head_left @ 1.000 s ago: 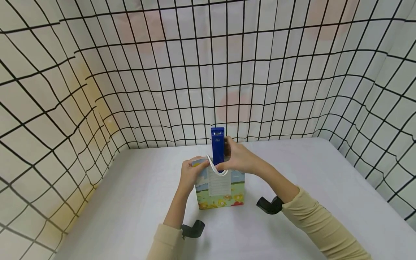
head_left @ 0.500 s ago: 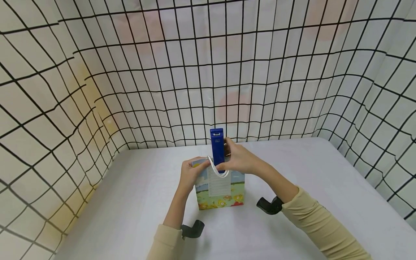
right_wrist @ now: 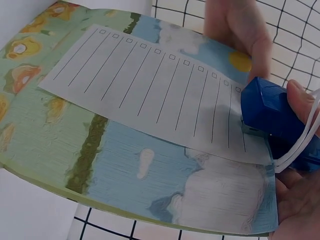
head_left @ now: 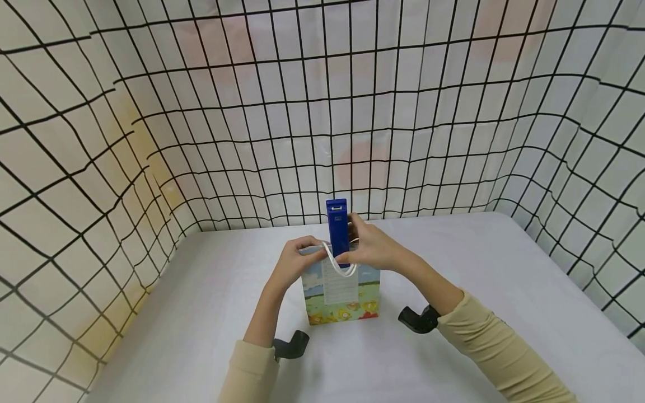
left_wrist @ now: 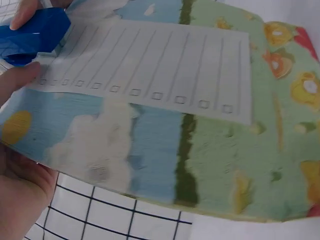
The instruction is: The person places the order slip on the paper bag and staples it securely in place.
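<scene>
The printed paper bag stands upright on the worktop, a ruled checklist sheet lying against its front. At the bag's top edge, the blue stapler sticks up from the opening, its head over the upper end of the sheet. The right hand has its grip closed around the stapler, thumb on the near side. The left hand is at the bag's upper left corner, thumb in front and the rest of the hand behind; that grip looks narrow, pinching the rim beside the stapler.

The step in hand looks like stapling the sheet to the bag. To do it well, the left hand should keep sheet and rim flat together and level, with its thumb tip well out of the stapler's mouth. The white cord handle loops across the stapler at the bag's top and would be best swept aside so it doesn't get caught. The mouth should take in only sheet and front panel, then be squeezed firmly and squarely. Whether a staple is already in, I cannot tell.
</scene>
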Demonstrator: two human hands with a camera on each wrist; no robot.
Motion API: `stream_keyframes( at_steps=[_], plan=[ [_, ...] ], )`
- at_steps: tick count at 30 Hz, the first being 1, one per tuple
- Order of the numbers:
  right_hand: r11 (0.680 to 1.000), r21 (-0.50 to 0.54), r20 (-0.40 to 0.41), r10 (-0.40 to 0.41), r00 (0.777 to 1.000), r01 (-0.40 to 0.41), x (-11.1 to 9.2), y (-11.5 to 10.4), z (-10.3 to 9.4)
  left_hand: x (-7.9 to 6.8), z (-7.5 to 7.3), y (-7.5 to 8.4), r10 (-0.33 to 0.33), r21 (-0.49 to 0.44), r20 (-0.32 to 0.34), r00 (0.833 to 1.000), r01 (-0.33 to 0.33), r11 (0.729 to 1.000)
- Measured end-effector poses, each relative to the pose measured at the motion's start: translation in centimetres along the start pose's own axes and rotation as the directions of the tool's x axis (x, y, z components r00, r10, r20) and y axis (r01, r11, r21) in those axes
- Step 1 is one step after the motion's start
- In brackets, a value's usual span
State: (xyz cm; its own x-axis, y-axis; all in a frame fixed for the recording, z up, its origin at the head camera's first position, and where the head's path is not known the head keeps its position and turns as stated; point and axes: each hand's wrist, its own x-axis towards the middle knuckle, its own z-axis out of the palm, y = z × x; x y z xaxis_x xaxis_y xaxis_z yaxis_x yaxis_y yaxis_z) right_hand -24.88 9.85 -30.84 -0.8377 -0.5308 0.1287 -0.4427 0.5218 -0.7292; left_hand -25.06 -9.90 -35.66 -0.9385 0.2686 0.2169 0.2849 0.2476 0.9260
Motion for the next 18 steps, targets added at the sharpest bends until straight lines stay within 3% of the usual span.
stream_keyframes(
  at_steps=[4, 10, 18],
  plan=[
    [1.0, 0.0, -0.004, 0.019, 1.0, -0.019, 0.0, 0.0, -0.1, 0.2, -0.6, 1.0, -0.017, 0.088, 0.102, 0.995, 0.008, 0.996],
    [1.0, 0.003, 0.001, 0.029, 1.0, -0.029, -0.2, 0.0, -0.2, 0.4, -1.2, 2.4, -0.076, 0.172, 0.234, 0.969, 0.036, 0.984],
    [1.0, 0.01, 0.019, 0.016, 1.0, -0.016, -0.3, 0.1, -0.3, 0.0, -1.1, 3.8, -0.086, 0.347, 0.28, 0.956, -0.017, 0.938]
  ],
)
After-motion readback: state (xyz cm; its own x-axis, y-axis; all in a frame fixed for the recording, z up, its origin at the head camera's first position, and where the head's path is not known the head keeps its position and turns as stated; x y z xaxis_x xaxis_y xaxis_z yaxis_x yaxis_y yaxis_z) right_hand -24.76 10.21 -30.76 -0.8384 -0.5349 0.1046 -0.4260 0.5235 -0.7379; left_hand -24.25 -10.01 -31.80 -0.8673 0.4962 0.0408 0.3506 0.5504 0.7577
